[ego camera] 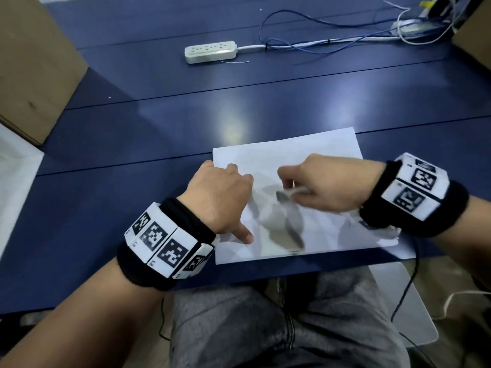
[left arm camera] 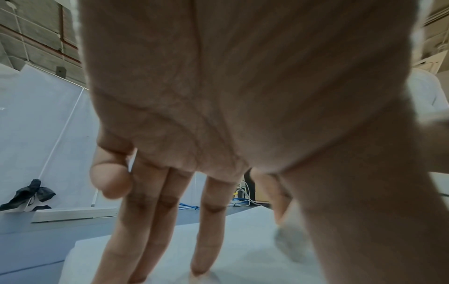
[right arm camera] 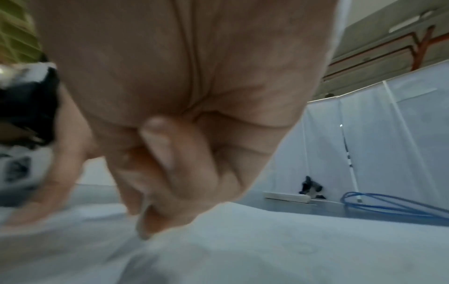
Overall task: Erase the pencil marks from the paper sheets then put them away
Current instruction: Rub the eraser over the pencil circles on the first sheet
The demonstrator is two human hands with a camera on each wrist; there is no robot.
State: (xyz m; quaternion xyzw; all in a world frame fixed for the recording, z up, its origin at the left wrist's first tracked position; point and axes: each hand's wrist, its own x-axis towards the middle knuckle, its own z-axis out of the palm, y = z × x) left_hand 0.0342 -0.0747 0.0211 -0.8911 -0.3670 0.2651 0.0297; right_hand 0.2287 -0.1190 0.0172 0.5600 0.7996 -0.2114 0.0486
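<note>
A white paper sheet (ego camera: 292, 147) lies on the blue table (ego camera: 132, 134) near its front edge, with dark grey pencil marks (ego camera: 289, 227) smeared across its middle. My left hand (ego camera: 225, 197) presses on the sheet's left part with straight fingers (left arm camera: 155, 221), the thumb spread toward me. My right hand (ego camera: 316, 181) is over the middle of the sheet and pinches a small pale eraser (ego camera: 297, 191), blurred by motion, whose tip (right arm camera: 143, 221) touches the paper (right arm camera: 291, 249). The sheet's near right corner curls up under my right wrist.
A white power strip (ego camera: 210, 51) and a tangle of blue and white cables (ego camera: 345, 35) lie at the back of the table. A cardboard box (ego camera: 32, 62) stands at the left and another (ego camera: 475, 35) at the far right. My lap is below the table's front edge.
</note>
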